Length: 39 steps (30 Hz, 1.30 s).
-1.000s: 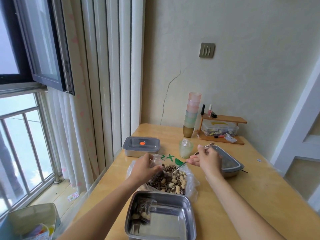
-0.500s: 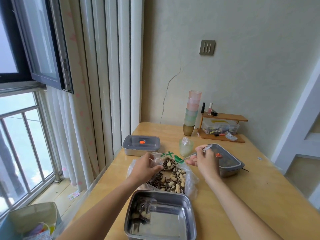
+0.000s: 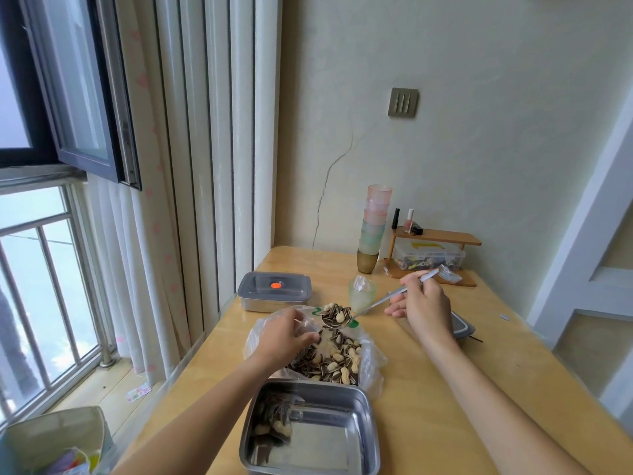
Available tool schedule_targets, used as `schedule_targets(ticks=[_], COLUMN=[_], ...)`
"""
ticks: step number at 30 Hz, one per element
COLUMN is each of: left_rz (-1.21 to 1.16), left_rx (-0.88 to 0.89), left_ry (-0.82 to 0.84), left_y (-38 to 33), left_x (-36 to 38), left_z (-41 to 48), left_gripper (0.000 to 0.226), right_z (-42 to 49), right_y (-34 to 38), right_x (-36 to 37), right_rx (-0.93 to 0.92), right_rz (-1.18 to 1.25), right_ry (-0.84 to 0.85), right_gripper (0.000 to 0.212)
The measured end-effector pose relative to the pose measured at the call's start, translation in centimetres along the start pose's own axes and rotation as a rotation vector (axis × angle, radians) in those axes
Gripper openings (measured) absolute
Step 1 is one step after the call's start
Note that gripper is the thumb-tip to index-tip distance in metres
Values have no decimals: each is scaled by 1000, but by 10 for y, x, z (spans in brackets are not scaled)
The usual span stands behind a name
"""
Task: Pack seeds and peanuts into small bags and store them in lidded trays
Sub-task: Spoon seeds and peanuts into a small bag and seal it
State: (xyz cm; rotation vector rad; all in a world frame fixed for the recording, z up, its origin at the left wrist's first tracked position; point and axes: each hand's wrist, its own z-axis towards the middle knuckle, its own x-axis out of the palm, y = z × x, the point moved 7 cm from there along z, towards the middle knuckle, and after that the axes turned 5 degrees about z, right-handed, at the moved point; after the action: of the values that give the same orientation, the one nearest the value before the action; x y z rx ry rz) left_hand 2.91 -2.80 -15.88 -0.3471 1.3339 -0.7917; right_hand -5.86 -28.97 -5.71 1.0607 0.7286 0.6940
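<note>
A large clear bag (image 3: 371,363) full of striped seeds and peanuts (image 3: 334,359) lies open on the wooden table (image 3: 428,389). My right hand (image 3: 423,308) grips a metal spoon (image 3: 371,305) heaped with seeds and peanuts, raised above the bag. My left hand (image 3: 286,335) pinches a small clear bag (image 3: 306,325) just left of the spoon's bowl. An open steel tray (image 3: 342,440) near me holds one filled small bag (image 3: 275,419). A lidded tray (image 3: 274,291) with an orange dot stands at the back left.
A second lidded tray (image 3: 462,329) sits partly hidden behind my right hand. A green cup (image 3: 362,293) holding small bags, stacked cups (image 3: 373,231) and a wooden shelf (image 3: 435,238) with a plastic box stand at the back. A curtain and window are left; a bin (image 3: 54,443) is on the floor.
My right hand has lifted the spoon out of the large bag, now loaded with seeds and peanuts. My left hand has stayed at the small bag.
</note>
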Motion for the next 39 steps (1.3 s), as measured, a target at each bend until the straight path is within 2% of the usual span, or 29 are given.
schedule_targets(ticks=[8,14,19,24,28,33,37,39], left_rz=[-54,-125,-148,-213,-260,-343,-376,-410], left_rx=[-8,-51,-67,-81,-85,-76,-65,-64], left_ry=[84,63,21,22,19,17,9,6], left_y=[-5,-4,-2,-5,-7,-6,-3,-4], left_x=[10,8,4,3,2,1,1,0], left_z=[2,4,4,1,-1,-1,-2,-3], left_gripper=[55,55,56,52,51,50,47,47], right_z=[-19,-47,-59,-61,-64,-71,-72,-72], right_y=[51,81,97,101,100,109,106,105], right_x=[27,53,55,55,58,56,60,60], right_rx=[-305,-589,-783,-812,-835,-950,-948,-941], right_rz=[-160,-285,-301,-292,-309,-312,-299,-288], right_ry=[228,473,436,392,438,375,430,431], right_gripper=[25,21,19,17,22,25,15,19])
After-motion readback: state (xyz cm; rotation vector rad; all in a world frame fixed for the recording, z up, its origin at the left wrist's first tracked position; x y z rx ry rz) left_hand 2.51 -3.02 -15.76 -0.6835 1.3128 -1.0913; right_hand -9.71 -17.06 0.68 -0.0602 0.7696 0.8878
